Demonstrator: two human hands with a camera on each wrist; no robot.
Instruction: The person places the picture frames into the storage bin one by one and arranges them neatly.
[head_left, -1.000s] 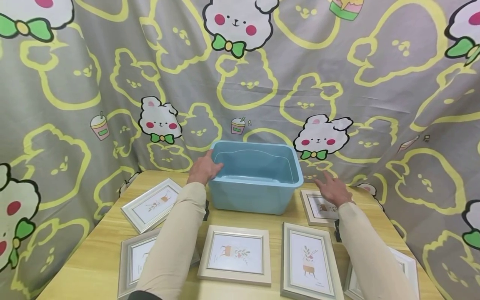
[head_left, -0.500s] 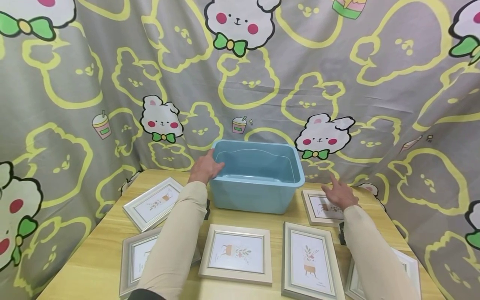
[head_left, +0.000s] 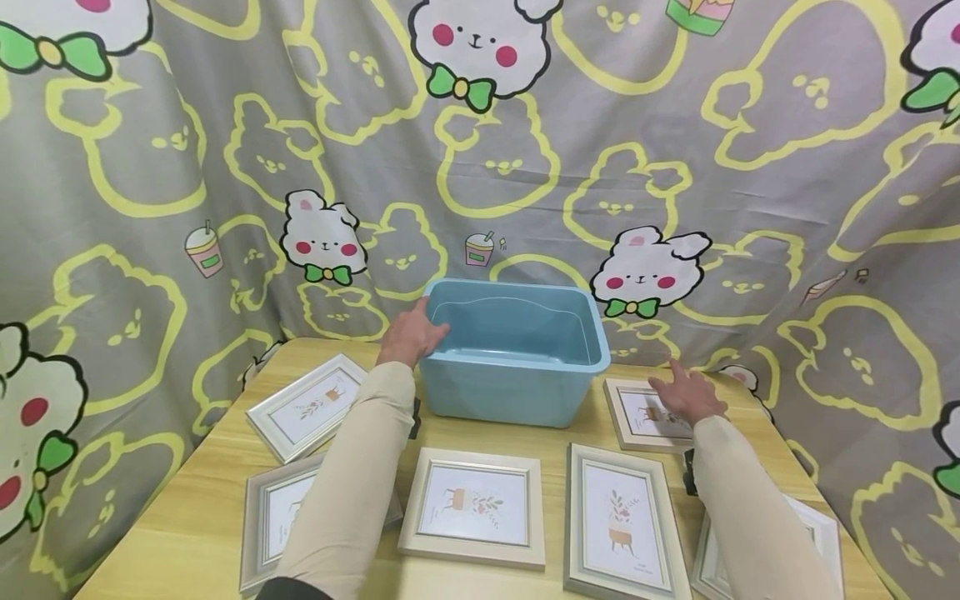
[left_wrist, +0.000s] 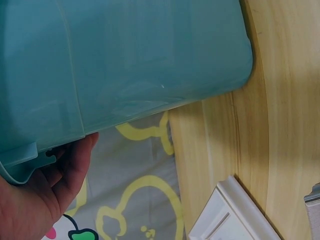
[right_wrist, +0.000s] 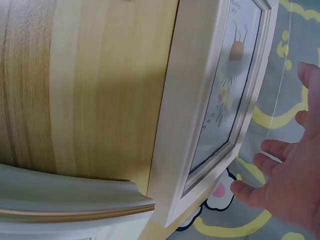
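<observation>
Fingers (left_wrist: 76, 170) of the left hand (head_left: 411, 335) are hooked under the outer rim of a blue tub (head_left: 502, 396), thumb against its inside wall; those of the right hand (head_left: 690, 393) are spread, hold nothing and hover over a photo frame (head_left: 645, 421) without touching it.

Between the two sets of fingers, the tub stands upright on the desk (head_left: 187, 533). It looks like thin moulded plastic, probably light, fairly stiff and a little slippery, so the turned-down rim at each short end seems the best hold.

Nearer the person than the fingers lie other frames (head_left: 472, 554), likely rigid and perhaps glass-fronted, better taken by their borders. Their prints (head_left: 468, 504) bear small lines of writing, too tiny to read. No brand or label shows on the tub; beyond the fingers, the cartoon cloth (head_left: 540, 200) carries no readable lettering.
</observation>
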